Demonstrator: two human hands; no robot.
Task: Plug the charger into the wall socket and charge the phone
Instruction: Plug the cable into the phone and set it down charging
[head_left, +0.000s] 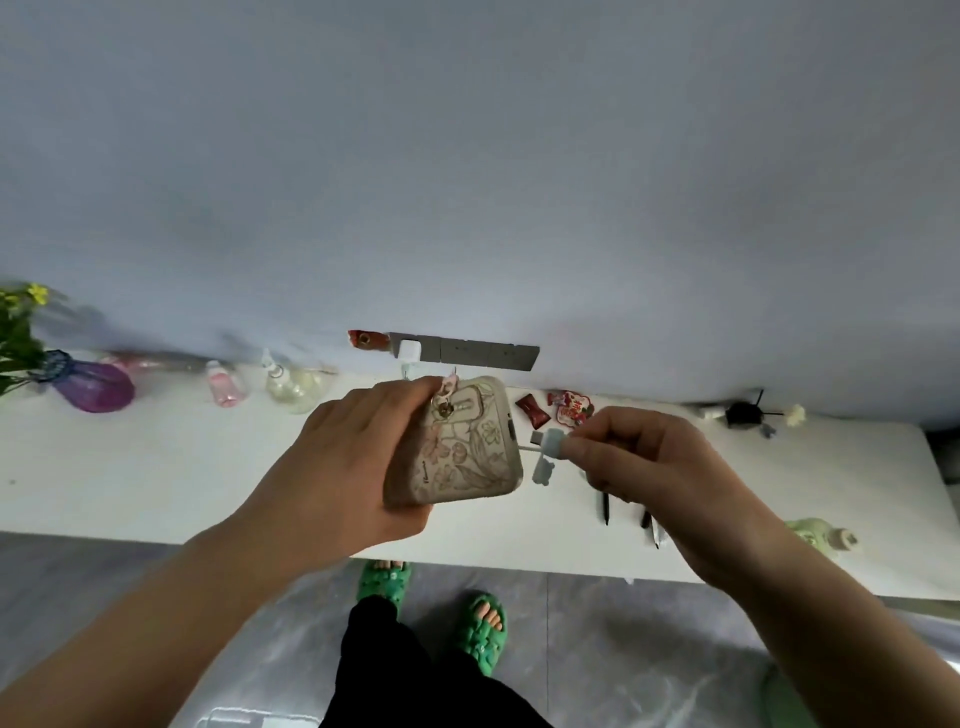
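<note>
My left hand (358, 467) grips a phone (462, 447) in a beige floral case, back side up, above the white table (156, 467). My right hand (644, 457) pinches the pale blue plug end of the charging cable (550, 441), its metal tip right at the phone's right edge; whether it is inserted I cannot tell. A small pale tag hangs below the plug. A white charger block (409, 349) sits in the grey wall socket strip (467, 352) behind the phone. The cable between charger and plug is mostly hidden.
On the table stand a purple vase (93, 387) with flowers, a pink bottle (224, 387), a clear bottle (291, 387), red candy wrappers (569, 408), dark pens (605, 512), a green bottle (818, 535) and a black object (743, 413). My feet in green slippers are below the table's front edge.
</note>
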